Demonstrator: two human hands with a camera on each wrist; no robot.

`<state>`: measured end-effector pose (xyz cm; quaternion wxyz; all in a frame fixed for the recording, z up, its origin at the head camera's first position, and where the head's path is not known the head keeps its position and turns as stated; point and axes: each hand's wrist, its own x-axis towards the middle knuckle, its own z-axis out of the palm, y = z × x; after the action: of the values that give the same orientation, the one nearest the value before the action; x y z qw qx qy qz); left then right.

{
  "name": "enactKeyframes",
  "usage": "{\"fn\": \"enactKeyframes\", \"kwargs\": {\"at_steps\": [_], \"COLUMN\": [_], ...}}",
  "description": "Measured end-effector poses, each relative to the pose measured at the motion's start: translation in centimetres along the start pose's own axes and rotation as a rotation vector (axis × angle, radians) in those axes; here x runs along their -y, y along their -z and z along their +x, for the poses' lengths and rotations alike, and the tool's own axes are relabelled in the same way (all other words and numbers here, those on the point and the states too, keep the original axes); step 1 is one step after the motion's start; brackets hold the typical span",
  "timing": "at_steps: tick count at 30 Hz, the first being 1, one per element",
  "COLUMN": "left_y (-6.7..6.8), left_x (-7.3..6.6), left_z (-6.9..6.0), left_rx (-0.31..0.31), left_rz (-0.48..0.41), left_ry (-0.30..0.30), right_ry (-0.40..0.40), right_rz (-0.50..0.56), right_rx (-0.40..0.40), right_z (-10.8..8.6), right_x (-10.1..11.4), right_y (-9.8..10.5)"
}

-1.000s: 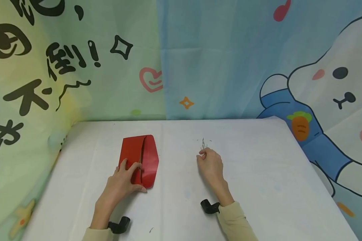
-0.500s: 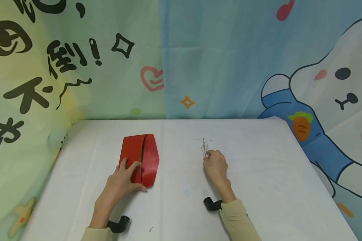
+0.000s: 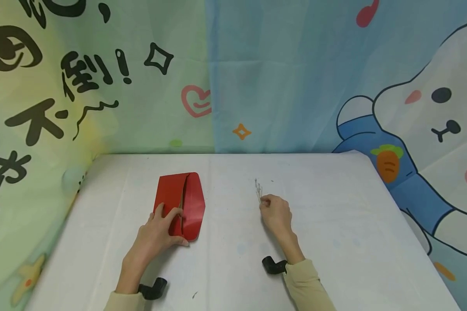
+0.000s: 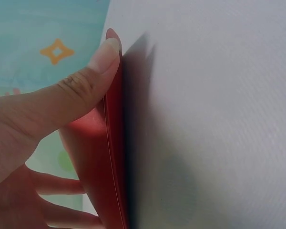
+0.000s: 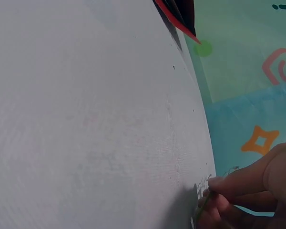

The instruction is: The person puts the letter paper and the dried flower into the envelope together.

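A red envelope point(image 3: 194, 207) lies on the left half of the white table with its flap side to the right. My left hand point(image 3: 155, 237) holds its near part, fingers spread across it and thumb at the near edge; in the left wrist view the thumb point(image 4: 100, 62) presses on the red envelope point(image 4: 93, 157). To the right, my right hand point(image 3: 276, 216) pinches a small thin dried sprig point(image 3: 258, 188) between thumb and fingertips. In the right wrist view the right hand point(image 5: 252, 191) grips the sprig's green stem point(image 5: 198, 210).
A tiny dark scrap point(image 3: 195, 295) lies near the front of the white table point(image 3: 225, 259), and a few specks lie beyond the right hand. Black wrist-worn devices sit at both wrists. A printed cloth backdrop point(image 3: 276, 86) stands behind the table.
My right hand has drawn slightly toward me and right with the sprig, whose tip now leans more to the left. The left hand and the envelope stay in place.
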<state>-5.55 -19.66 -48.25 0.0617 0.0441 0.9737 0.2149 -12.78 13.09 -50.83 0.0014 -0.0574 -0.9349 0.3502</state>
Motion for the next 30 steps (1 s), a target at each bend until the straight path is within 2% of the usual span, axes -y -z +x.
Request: {"fn": "enactKeyframes", "kwargs": {"at_steps": [6,22,30], "left_y": [0.1,0.1,0.1], "left_x": [0.1,0.0,0.1], "left_z": [-0.1,0.0,0.0], "left_rx": [-0.006,-0.006,-0.003], "left_rz": [0.007,0.003,0.008], "left_ry": [-0.003,0.006,0.011], "right_ry": [0.016,0.032,0.067], "right_rz": [0.058,0.275,0.374], "right_rx": [0.006,0.18,0.221], "right_z": [-0.1,-0.5,-0.8], "right_x": [0.4,1.9,3.1], "right_y": [-0.4,-1.6,-2.4]}}
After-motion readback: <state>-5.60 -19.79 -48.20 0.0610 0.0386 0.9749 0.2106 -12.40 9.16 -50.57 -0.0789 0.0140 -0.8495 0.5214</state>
